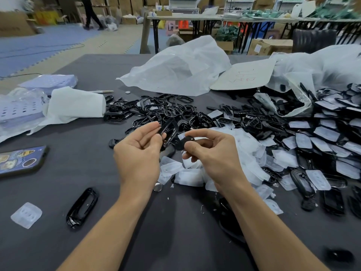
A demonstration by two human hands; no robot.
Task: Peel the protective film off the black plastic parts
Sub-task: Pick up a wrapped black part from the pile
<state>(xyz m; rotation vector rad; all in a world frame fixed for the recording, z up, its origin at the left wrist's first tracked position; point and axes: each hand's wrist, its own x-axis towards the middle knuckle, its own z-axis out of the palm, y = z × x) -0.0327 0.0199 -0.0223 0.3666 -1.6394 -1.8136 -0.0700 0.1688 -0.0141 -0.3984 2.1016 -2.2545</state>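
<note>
Left hand is gripping a black frame part; right hand is pinching a small black piece.
Both are hovering over the bench's middle, above peeled film scraps; film-covered parts are lying toward its right edge.

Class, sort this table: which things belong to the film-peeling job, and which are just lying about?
Job: black frame in the left hand; black oval piece in the right hand; film-covered parts; peeled film pile; bare frames.
Lying about: phone; pen; white cloth; scrawled card.
</note>
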